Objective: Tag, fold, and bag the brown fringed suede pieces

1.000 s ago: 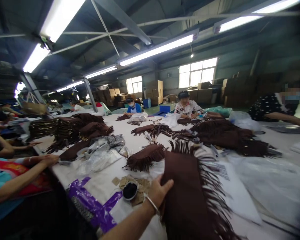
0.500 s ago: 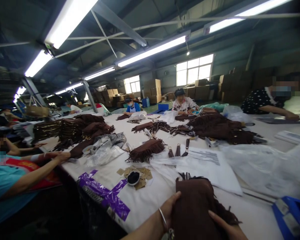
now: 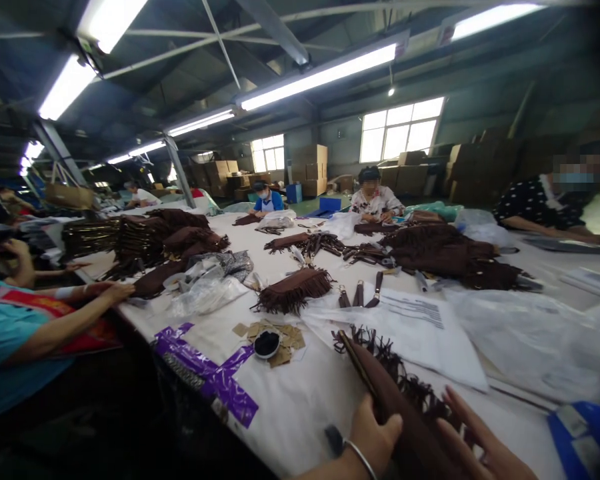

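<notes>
A dark brown fringed bag [image 3: 411, 417] is tilted up in front of me at the lower right, with its zipper edge on the left and its fringe on the right. My left hand [image 3: 371, 437], with a bangle at the wrist, grips the zipper side, thumb over the front. On the fringe side, my right hand [image 3: 483, 443] has its fingers stretched out and spread, resting against or just above the bag; contact is hard to tell. Beyond lies another fringed bag [image 3: 295, 288], beside several brown straps [image 3: 360, 293]. The bag's lower end is cut off by the frame.
A small dish of black material [image 3: 267, 344] sits on tan paper pieces [image 3: 293, 339]. Purple tape [image 3: 230, 393] marks the near table edge. Plastic sheeting [image 3: 530, 333] and a blue bin [image 3: 583, 433] are at right. Co-workers sit around; one's arms [image 3: 95, 307] reach in at left.
The bag has turned from its broad face to its zipper edge. My left hand has shifted right along it, and my right hand's fingers have moved up and spread by the fringe.
</notes>
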Motion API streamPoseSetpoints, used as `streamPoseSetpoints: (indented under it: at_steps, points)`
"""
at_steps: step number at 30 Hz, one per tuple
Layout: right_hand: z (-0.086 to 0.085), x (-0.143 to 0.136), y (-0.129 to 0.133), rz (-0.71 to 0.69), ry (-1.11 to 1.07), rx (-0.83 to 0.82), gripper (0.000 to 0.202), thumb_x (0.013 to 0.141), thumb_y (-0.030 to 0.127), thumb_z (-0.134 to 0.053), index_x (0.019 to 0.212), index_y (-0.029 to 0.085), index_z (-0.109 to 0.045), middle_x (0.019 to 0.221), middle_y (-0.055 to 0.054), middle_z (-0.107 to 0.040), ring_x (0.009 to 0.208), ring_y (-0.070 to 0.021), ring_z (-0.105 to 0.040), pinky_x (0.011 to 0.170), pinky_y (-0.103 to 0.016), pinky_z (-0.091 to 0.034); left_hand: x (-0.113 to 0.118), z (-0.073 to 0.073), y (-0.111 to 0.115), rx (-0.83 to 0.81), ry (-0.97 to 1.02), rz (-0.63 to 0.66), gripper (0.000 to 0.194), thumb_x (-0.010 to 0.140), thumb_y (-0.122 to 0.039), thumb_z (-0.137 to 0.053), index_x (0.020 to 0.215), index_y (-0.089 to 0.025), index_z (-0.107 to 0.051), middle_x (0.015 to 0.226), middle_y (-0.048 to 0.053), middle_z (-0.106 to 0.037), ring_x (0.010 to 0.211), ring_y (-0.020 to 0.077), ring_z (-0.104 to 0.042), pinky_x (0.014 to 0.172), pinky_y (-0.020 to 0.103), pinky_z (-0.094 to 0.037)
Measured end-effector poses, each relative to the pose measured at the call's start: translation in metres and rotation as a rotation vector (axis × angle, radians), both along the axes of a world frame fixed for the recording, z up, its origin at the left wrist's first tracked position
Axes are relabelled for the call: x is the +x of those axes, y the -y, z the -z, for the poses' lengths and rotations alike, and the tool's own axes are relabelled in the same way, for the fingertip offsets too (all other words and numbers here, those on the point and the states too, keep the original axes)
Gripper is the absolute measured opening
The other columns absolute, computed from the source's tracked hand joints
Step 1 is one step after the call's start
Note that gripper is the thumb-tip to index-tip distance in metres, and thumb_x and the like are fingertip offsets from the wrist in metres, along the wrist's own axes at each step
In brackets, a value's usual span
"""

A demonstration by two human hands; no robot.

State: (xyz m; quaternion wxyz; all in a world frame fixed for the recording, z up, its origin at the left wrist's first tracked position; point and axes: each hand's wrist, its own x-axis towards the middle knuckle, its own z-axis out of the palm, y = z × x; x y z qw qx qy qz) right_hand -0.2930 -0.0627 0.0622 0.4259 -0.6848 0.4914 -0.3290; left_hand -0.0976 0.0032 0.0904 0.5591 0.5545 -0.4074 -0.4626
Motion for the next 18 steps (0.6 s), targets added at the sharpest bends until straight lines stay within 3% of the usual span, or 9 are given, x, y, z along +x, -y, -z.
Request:
streamPoseSetpoints:
  at_steps: [4,7,11,14,18]
  points:
    - [-0.034,0.05,-0.006,-0.137,-0.019,-0.02,0.072,0.075,0.049,-0.057,0.137,0.019,-0.039,0.134,-0.007,-0.045,0.126,-0.0286,-0.039,0.111,-0.043,-0.024,-0.028,-0.021,-0.009,-0.15,0.011,0.355,0.051,0.076,-0.03,-0.063,0.123,-0.015,-0.05,0.115,0.011,-0.06,0.103,0.0271,-0.058,0.089,0.036,-0.048]
    - [-0.042,0.048,0.013,-0.122,-0.068,-0.058,0.057,0.076,0.036,-0.05,0.128,0.013,-0.05,0.124,-0.009,-0.056,0.118,-0.0283,-0.048,0.106,-0.042,-0.031,-0.024,-0.025,-0.015,-0.138,0.113,0.473,0.06,0.073,-0.025,-0.066,0.13,-0.019,-0.047,0.123,0.009,-0.055,0.111,0.0276,-0.053,0.095,0.037,-0.044]
    - [-0.048,0.012,0.034,-0.19,-0.036,-0.064,0.041,0.077,0.029,-0.047,0.115,0.017,-0.061,0.113,-0.004,-0.062,0.108,-0.0257,-0.055,0.099,-0.038,-0.039,0.013,-0.001,-0.015,-0.123,0.344,0.443,0.052,0.081,-0.025,-0.058,0.131,-0.022,-0.047,0.128,0.007,-0.052,0.118,0.0226,-0.048,0.099,0.033,-0.041]
    - [-0.06,-0.016,0.038,-0.121,0.092,0.033,0.042,0.079,0.032,-0.053,0.118,0.018,-0.058,0.112,-0.004,-0.063,0.102,-0.0267,-0.058,0.093,-0.038,-0.044,0.04,0.023,-0.012,-0.133,0.618,0.409,0.04,0.085,-0.027,-0.051,0.125,-0.02,-0.053,0.128,0.008,-0.052,0.121,0.0213,-0.044,0.106,0.035,-0.035]
    - [-0.087,-0.043,0.031,0.022,0.377,0.256,0.051,0.076,0.038,-0.064,0.122,0.018,-0.055,0.107,-0.005,-0.065,0.097,-0.0282,-0.061,0.082,-0.036,-0.052,0.05,0.046,0.001,-0.184,0.955,0.631,0.051,0.084,-0.028,-0.053,0.134,-0.022,-0.043,0.142,0.006,-0.037,0.135,0.0227,-0.024,0.113,0.04,-0.022]
